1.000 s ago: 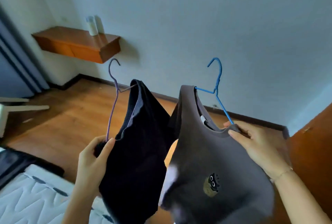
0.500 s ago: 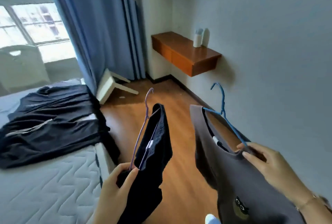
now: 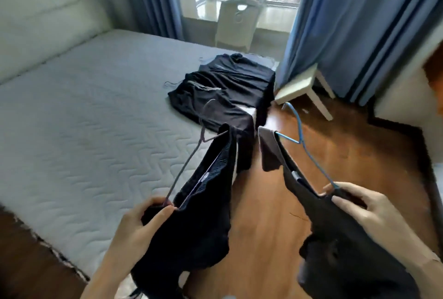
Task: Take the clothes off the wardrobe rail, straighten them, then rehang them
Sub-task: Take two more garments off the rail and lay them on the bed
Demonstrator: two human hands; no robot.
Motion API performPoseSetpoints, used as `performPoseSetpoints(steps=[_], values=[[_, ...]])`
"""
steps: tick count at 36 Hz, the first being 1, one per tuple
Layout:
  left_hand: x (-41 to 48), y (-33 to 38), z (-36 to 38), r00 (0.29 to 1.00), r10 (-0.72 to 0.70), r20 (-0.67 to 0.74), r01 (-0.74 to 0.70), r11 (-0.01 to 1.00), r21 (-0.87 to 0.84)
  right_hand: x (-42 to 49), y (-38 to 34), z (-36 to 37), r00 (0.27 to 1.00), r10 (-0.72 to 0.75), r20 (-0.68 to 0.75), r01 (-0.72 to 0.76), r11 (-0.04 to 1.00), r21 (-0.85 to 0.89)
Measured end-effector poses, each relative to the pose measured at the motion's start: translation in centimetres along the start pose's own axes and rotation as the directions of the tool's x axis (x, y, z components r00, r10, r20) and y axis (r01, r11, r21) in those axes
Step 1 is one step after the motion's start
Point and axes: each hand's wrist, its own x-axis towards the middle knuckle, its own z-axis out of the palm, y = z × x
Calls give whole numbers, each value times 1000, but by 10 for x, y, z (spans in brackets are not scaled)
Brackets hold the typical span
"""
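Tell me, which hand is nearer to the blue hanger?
Right. The right hand pinches the blue hanger at its lower end, together with the grey shirt. The left hand is apart, to its left, holding the purple hanger and black garment.

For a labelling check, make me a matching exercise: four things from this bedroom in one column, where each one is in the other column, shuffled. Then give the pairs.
Things:
1 blue hanger
2 purple hanger
3 pile of black clothes
4 white stool

Places:
A on the mattress
B held by the left hand
C on the wooden floor by the curtain
D held by the right hand

Pairs: 1-D, 2-B, 3-A, 4-C
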Motion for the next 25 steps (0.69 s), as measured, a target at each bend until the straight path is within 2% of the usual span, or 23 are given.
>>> performPoseSetpoints(steps=[4,7,11,18,22,25], values=[[-10,-7,-21,985,-138,-106,135,990,-37,63,-13,-10,961,-113,253,140,986,-91],[-7,-20,-41,964,-229,-138,223,973,-55,114,-31,-12,918,-184,351,242,962,-129],[12,-38,-65,943,-276,-187,282,959,4,199,-39,-3,878,-285,385,379,905,-193],[47,-55,-119,883,-354,-308,349,934,-75,341,-101,35,807,-407,429,488,868,-96],[79,-71,-148,855,-348,-385,413,905,99,415,-138,77,729,-503,464,621,772,-138],[110,-102,-165,794,-321,-516,514,807,290,466,-159,118,702,-513,493,681,687,-254]])
